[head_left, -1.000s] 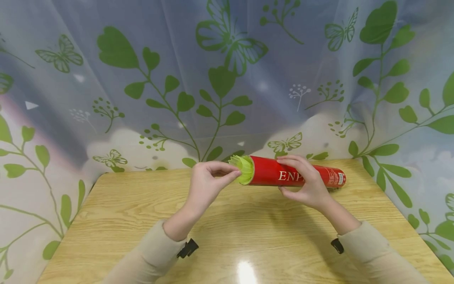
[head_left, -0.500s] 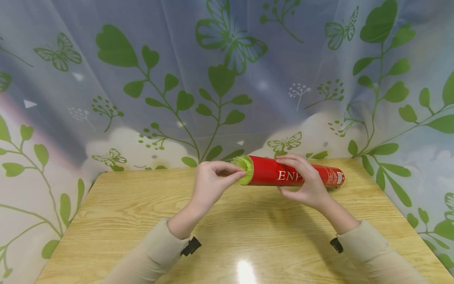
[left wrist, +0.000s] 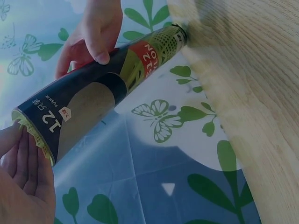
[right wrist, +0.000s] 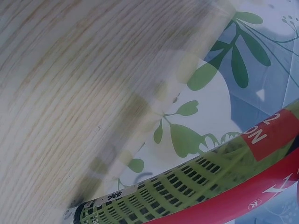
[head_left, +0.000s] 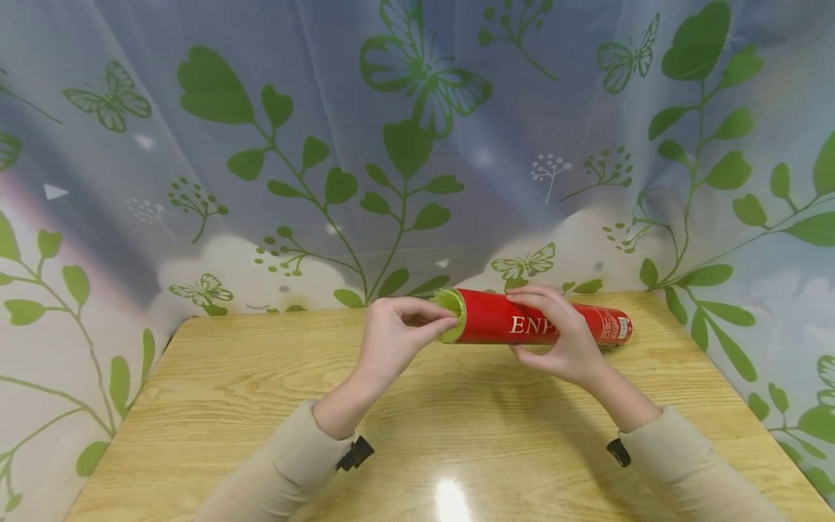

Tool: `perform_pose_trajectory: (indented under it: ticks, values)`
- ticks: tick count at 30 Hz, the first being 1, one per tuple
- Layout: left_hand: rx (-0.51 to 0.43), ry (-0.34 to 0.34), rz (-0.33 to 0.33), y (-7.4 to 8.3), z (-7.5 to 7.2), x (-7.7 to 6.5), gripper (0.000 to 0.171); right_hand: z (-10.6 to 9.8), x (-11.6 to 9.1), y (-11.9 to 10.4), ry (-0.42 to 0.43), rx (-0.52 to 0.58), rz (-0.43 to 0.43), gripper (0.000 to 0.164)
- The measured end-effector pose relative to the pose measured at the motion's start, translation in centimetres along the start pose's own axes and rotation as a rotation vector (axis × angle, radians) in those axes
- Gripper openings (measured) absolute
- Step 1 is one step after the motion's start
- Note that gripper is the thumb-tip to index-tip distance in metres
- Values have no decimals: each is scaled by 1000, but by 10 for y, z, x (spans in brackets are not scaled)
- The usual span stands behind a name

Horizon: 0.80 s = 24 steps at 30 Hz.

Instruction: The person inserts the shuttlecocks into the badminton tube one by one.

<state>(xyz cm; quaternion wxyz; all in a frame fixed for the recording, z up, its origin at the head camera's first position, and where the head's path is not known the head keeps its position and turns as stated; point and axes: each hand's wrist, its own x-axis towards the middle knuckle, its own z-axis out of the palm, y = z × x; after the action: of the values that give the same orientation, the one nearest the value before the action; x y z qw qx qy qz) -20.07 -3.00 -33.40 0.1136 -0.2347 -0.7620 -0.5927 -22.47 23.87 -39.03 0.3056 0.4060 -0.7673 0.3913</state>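
A red shuttlecock tube (head_left: 485,319) lies slantwise over the back of the table, its mouth facing left. From that mouth the yellow-green skirt of a shuttlecock (head_left: 449,300) pokes out a little. My left hand (head_left: 390,341) pinches the skirt's edge between thumb and fingers. Around the tube's middle, my right hand (head_left: 566,339) grips with the thumb below and fingers over the top. In the left wrist view the tube's clear side (left wrist: 163,44) shows more yellow-green netting inside. The right wrist view shows the tube's far end (right wrist: 140,205) but not the hand.
The wooden table (head_left: 417,435) stretches in front of both arms. Behind it hangs a curtain (head_left: 293,217) printed with leaves and butterflies, close to the tube. Black clips (head_left: 356,454) sit at both cuffs.
My left hand has moved slightly right, and the shuttlecock has slid deeper into the tube's mouth. The right hand keeps its grip, with the tube nearly still.
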Motion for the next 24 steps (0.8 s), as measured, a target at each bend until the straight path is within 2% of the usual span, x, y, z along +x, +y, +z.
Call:
perform_pose_trajectory:
  ticks: [11,24]
  values:
    - [-32,-80,-56,3,1,2,6,-1,0,-2,-9,-2,7,66]
    - [-48,-92,-58,2,2,2,5,0,1,-4,-17,2,20,66]
